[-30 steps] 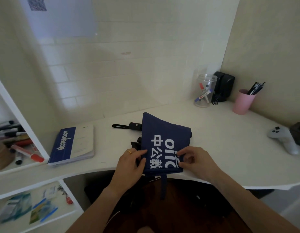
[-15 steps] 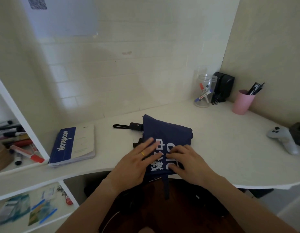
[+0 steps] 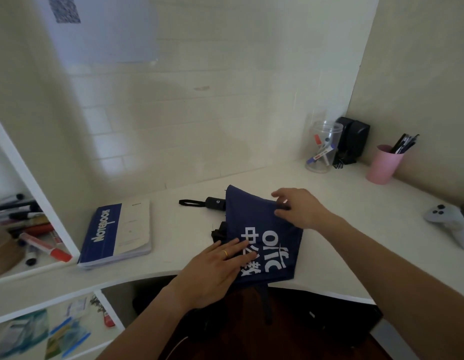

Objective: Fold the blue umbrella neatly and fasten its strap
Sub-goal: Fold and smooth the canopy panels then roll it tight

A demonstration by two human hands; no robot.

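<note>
The blue umbrella lies folded flat on the white desk, white lettering facing up. Its black handle with a wrist loop sticks out to the left at the far end. A blue strap hangs off the desk's front edge. My left hand presses flat, fingers spread, on the near left part of the fabric. My right hand rests at the far right edge of the canopy, fingertips touching the fold; whether it pinches the cloth is unclear.
A blue and white notebook lies left of the umbrella. A clear jar, black box and pink pen cup stand at the back right. A grey controller lies far right. Shelves with markers stand at the left.
My right hand has moved from the near lettering up to the canopy's far right edge. My left hand has slid slightly toward the near edge and stays flat on the fabric.
</note>
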